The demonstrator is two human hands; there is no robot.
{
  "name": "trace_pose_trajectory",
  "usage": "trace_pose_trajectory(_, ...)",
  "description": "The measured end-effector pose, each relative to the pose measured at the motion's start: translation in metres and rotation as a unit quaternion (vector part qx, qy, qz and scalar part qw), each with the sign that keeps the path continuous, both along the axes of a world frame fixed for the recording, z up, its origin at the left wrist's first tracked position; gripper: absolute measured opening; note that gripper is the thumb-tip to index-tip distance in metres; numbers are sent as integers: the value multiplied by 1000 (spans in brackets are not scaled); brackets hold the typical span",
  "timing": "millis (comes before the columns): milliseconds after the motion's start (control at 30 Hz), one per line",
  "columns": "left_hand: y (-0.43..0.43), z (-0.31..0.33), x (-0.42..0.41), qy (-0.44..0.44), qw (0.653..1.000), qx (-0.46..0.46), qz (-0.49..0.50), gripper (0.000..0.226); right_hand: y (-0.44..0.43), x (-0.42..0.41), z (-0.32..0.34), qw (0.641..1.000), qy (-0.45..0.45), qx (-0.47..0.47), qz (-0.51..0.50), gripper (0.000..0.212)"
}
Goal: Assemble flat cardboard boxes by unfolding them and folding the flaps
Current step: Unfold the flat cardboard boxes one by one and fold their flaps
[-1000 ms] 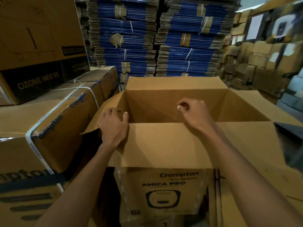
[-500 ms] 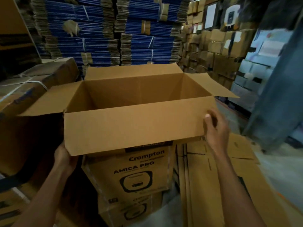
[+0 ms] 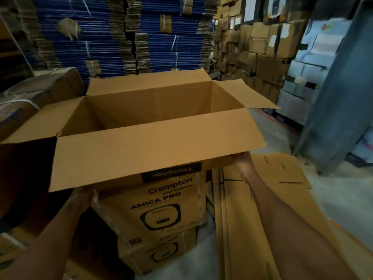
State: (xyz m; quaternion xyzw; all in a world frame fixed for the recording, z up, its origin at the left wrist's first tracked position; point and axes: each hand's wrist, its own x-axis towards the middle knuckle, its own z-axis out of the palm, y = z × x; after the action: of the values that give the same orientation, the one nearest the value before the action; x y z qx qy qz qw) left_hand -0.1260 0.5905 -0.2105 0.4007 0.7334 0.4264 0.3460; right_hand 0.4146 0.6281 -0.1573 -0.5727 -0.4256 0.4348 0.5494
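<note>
An open brown cardboard box [image 3: 153, 150] stands upright in front of me with all four top flaps spread outward. An upside-down "Crompton" label shows on its near wall. My left hand [image 3: 83, 196] reaches under the left end of the near flap, against the box's lower left corner. My right hand [image 3: 242, 161] goes under the right end of the same flap. That flap hides the fingers of both hands. The box sits over a stack of printed Crompton boxes [image 3: 161, 207].
Flat cardboard sheets [image 3: 262, 209] lie on the floor at the right. Strapped cartons [image 3: 40, 93] stand at the left. Bundles of blue flat cartons [image 3: 125, 33] and a wall of stacked boxes [image 3: 262, 53] fill the back. A grey post [image 3: 333, 102] rises at right.
One second ago both hands rested on the near flap's edge. They then dropped to the box's sides and slid under the flap. The view has swung right and the box appears closer.
</note>
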Motion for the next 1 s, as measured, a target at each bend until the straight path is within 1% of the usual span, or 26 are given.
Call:
trace_pose_trajectory(33,-11,23,25,-33,998,37,30,23,4,3,1,1000,-15,-1,11,45)
trace_pose_trajectory(67,-19,44,46,-54,994,85,44,28,6,5,6,1000,-16,-3,17,50)
trace_pose_trajectory(100,-30,60,60,-42,990,135,28,30,11,7,9,999,-33,18,20,63)
trace_pose_trajectory(133,-39,79,76,-73,985,155,24,35,12,8,17,998,-42,27,23,75)
trace_pose_trajectory(167,-46,92,81,-70,983,167,28,42,15,9,24,998,-45,38,20,81)
trace_pose_trajectory(200,-49,106,86,-86,982,161,49,59,16,10,34,998,-54,43,13,83)
trace_pose_trajectory(233,-49,115,85,-79,984,149,56,73,19,11,43,996,-72,57,7,84)
trace_pose_trajectory(267,-48,127,82,-73,984,155,53,80,20,11,55,994,-86,67,11,85)
trace_pose_trajectory(367,-51,162,73,-48,982,178,43,80,34,16,88,988,-119,92,17,85)
trace_pose_trajectory(400,-52,173,71,-42,981,183,40,83,39,17,98,987,-131,94,16,82)
trace_pose_trajectory(467,-57,196,69,-59,980,188,27,88,49,18,118,985,-148,91,10,74)
trace_pose_trajectory(500,-58,205,66,-72,978,196,10,85,52,17,127,986,-142,91,11,72)
trace_pose_trajectory(533,-60,213,67,-85,976,201,-5,76,55,17,135,987,-133,87,14,69)
trace_pose_trajectory(600,-60,223,69,-111,971,210,-12,48,56,16,149,990,-107,80,32,55)
trace_pose_trajectory(667,-62,228,74,-128,971,204,8,25,54,14,156,992,-77,71,67,38)
trace_pose_trajectory(700,-63,229,75,-128,972,195,13,19,52,13,156,992,-71,61,80,33)
trace_pose_trajectory(733,-64,227,75,-124,975,183,13,20,49,11,155,993,-63,54,88,32)
trace_pose_trajectory(800,-68,219,74,-115,978,171,6,31,43,10,148,996,-30,49,75,40)
trace_pose_trajectory(833,-71,213,75,-117,977,177,7,31,40,11,141,997,-17,53,59,48)
trace_pose_trajectory(900,-79,195,79,-127,970,206,15,26,28,11,121,996,-27,79,21,65)
trace_pose_trajectory(933,-84,183,82,-127,968,217,16,30,20,11,109,995,-34,88,6,76)
trace_pose_trajectory(967,-88,170,83,-123,968,219,14,41,13,11,92,996,-37,84,-6,87)
trace_pose_trajectory(1000,-92,155,84,-120,971,207,15,60,4,10,76,997,-38,69,-7,97)
